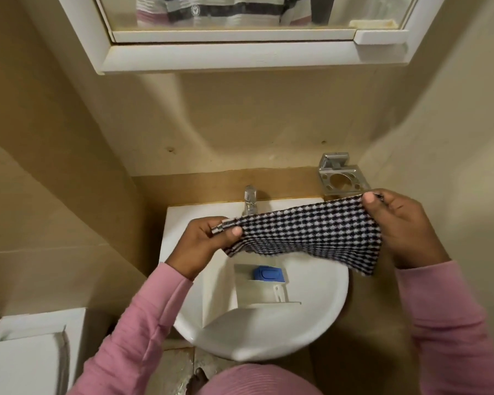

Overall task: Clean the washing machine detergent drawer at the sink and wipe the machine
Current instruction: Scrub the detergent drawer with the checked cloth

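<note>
A black-and-white checked cloth [303,232] is stretched out above the white sink [320,317]. My left hand [203,246] pinches its left corner between thumb and fingers. My right hand [402,226] pinches its upper right corner. Below the cloth, the white detergent drawer [257,292] lies in the sink basin, with a blue insert [268,273] in its back compartment. The cloth hides the far part of the basin and the base of the tap [250,199].
A chrome toothbrush holder [342,178] is fixed to the wall right of the tap. A white mirror cabinet [240,52] hangs overhead. A white toilet cistern [26,352] stands at the lower left. Beige walls close in on both sides.
</note>
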